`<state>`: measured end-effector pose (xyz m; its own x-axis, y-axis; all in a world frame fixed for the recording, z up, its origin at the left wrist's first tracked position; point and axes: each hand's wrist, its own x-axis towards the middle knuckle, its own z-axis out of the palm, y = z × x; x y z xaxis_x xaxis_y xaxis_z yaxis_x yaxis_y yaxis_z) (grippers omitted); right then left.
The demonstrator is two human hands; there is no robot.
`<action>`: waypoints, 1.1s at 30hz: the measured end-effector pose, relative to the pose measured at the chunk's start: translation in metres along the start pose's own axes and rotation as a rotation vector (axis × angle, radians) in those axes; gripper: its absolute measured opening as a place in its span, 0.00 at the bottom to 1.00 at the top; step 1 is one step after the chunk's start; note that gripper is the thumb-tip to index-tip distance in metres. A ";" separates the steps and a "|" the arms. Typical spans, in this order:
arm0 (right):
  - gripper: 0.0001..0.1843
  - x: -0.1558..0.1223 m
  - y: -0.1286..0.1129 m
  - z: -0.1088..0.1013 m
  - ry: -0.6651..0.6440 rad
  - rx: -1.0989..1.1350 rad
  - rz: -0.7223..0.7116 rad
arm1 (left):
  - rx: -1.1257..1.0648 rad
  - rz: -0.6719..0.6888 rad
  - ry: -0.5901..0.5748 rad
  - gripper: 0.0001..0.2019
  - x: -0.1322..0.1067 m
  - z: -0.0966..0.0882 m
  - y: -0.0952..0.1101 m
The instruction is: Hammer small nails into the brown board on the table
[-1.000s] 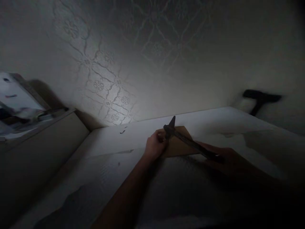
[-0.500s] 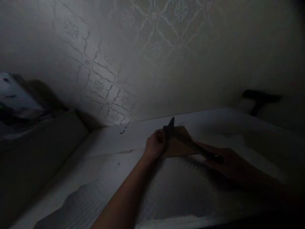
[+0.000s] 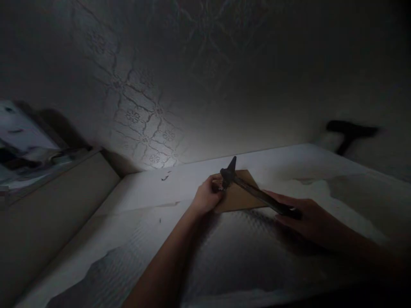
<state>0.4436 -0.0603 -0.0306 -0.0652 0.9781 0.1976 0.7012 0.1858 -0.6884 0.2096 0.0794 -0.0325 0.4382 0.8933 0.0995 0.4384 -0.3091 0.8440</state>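
Observation:
My right hand (image 3: pixel 306 218) is closed around the lower handle of a dark hammer (image 3: pixel 257 194). Its head lies over the left part of a flat brown board (image 3: pixel 242 199), close to the fingers of my left hand (image 3: pixel 207 194). Those fingers are curled at the board's left edge, and what they pinch is too dark and small to make out. The board rests on the pale surface in front of me.
Small dark bits (image 3: pixel 165 176) lie left of the board on the white surface (image 3: pixel 138 188). A patterned wall (image 3: pixel 141 115) rises behind. At left stands a box-like block (image 3: pixel 64 196) with objects on top. The hammer's shadow (image 3: pixel 351 130) falls on the wall at right.
The upper wall has grown darker, while the board and hands show more clearly. Both hands and the hammer stay nearly in place.

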 end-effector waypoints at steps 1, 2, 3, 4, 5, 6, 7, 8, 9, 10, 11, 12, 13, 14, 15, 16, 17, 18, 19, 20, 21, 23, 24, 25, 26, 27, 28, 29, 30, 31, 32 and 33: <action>0.31 0.000 -0.001 0.000 -0.020 0.005 0.019 | -0.009 -0.001 -0.004 0.25 0.000 0.000 0.000; 0.32 0.000 -0.002 -0.001 -0.047 0.016 0.036 | -0.016 -0.001 -0.008 0.25 0.000 0.000 -0.001; 0.32 -0.001 -0.003 -0.001 -0.069 0.030 0.046 | -0.021 0.001 -0.011 0.25 0.000 0.000 -0.001; 0.32 -0.001 -0.004 -0.002 -0.072 0.039 0.046 | -0.024 0.006 -0.015 0.26 0.001 0.000 -0.002; 0.32 -0.001 -0.004 -0.002 -0.070 0.044 0.039 | -0.025 0.012 -0.016 0.26 0.001 0.000 -0.002; 0.31 -0.001 -0.004 -0.002 -0.061 0.044 0.031 | -0.023 0.017 -0.014 0.26 0.001 0.000 -0.002; 0.31 -0.001 -0.004 -0.002 -0.051 0.041 0.026 | -0.020 0.019 -0.015 0.26 0.001 0.000 -0.002; 0.30 -0.001 -0.004 -0.002 -0.041 0.036 0.027 | -0.015 0.019 -0.013 0.26 0.001 -0.001 -0.002; 0.30 -0.001 -0.003 -0.002 -0.030 0.033 0.030 | -0.008 0.018 -0.011 0.25 0.000 -0.001 -0.002; 0.31 -0.001 -0.003 -0.002 -0.027 0.033 0.034 | 0.000 0.015 -0.009 0.25 0.000 -0.001 -0.001; 0.31 -0.001 -0.002 -0.002 -0.037 0.037 0.038 | 0.004 0.015 -0.007 0.25 0.000 -0.001 -0.001; 0.31 -0.001 -0.002 -0.002 -0.048 0.046 0.041 | 0.006 0.018 -0.009 0.24 -0.001 -0.002 -0.001; 0.31 -0.001 -0.001 -0.002 -0.059 0.059 0.041 | 0.008 0.020 -0.012 0.24 -0.001 -0.002 -0.001; 0.31 -0.001 -0.001 -0.002 -0.065 0.073 0.042 | 0.012 0.020 -0.010 0.24 0.000 -0.002 -0.001; 0.31 -0.001 -0.001 -0.001 -0.064 0.085 0.048 | 0.016 0.016 -0.010 0.23 0.000 -0.002 -0.001; 0.31 -0.001 -0.001 -0.001 -0.063 0.095 0.054 | 0.018 0.011 -0.009 0.23 0.000 -0.001 -0.002; 0.31 -0.001 -0.002 -0.001 -0.057 0.104 0.056 | 0.017 0.010 -0.011 0.23 0.000 -0.001 -0.002; 0.31 -0.001 -0.002 -0.001 -0.053 0.108 0.057 | 0.016 0.016 -0.013 0.23 0.001 -0.001 -0.003; 0.31 0.000 -0.002 -0.002 -0.057 0.106 0.055 | 0.015 0.024 -0.014 0.23 0.001 -0.001 -0.003; 0.31 0.000 -0.003 -0.002 -0.060 0.102 0.048 | 0.017 0.030 -0.014 0.23 0.001 -0.001 -0.003; 0.30 0.000 -0.003 -0.002 -0.061 0.097 0.039 | 0.022 0.032 -0.014 0.23 0.001 -0.001 -0.003; 0.30 -0.001 -0.004 -0.003 -0.058 0.087 0.038 | 0.034 0.022 -0.007 0.23 0.000 -0.001 -0.002; 0.31 -0.001 -0.004 -0.003 -0.063 0.084 0.045 | 0.038 0.014 -0.004 0.23 0.000 -0.001 -0.001; 0.31 -0.001 -0.004 -0.003 -0.070 0.085 0.056 | 0.037 0.010 -0.005 0.23 0.000 -0.002 0.000; 0.31 -0.001 -0.004 -0.003 -0.073 0.088 0.065 | 0.034 0.011 -0.009 0.23 -0.001 -0.002 0.000; 0.31 -0.001 -0.003 -0.003 -0.077 0.090 0.067 | 0.035 0.012 -0.009 0.24 -0.001 -0.002 0.001; 0.31 -0.001 -0.002 -0.002 -0.082 0.091 0.062 | 0.039 0.013 -0.008 0.23 -0.001 -0.002 0.001; 0.31 -0.001 -0.001 -0.002 -0.086 0.094 0.053 | 0.043 0.013 -0.006 0.23 0.000 -0.001 0.001; 0.31 -0.001 0.000 -0.002 -0.080 0.099 0.043 | 0.046 0.015 -0.004 0.23 0.000 -0.001 0.001; 0.31 -0.001 0.001 -0.001 -0.075 0.105 0.042 | 0.047 0.018 -0.003 0.23 0.000 -0.001 0.000; 0.30 -0.001 0.002 -0.001 -0.070 0.108 0.047 | 0.048 0.020 -0.003 0.23 0.000 -0.001 0.000; 0.30 -0.001 0.003 -0.001 -0.068 0.109 0.055 | 0.046 0.021 -0.004 0.23 0.001 -0.001 0.000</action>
<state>0.4463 -0.0611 -0.0317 -0.0792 0.9906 0.1118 0.6241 0.1367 -0.7693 0.2091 0.0804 -0.0324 0.4511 0.8851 0.1150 0.4646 -0.3429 0.8164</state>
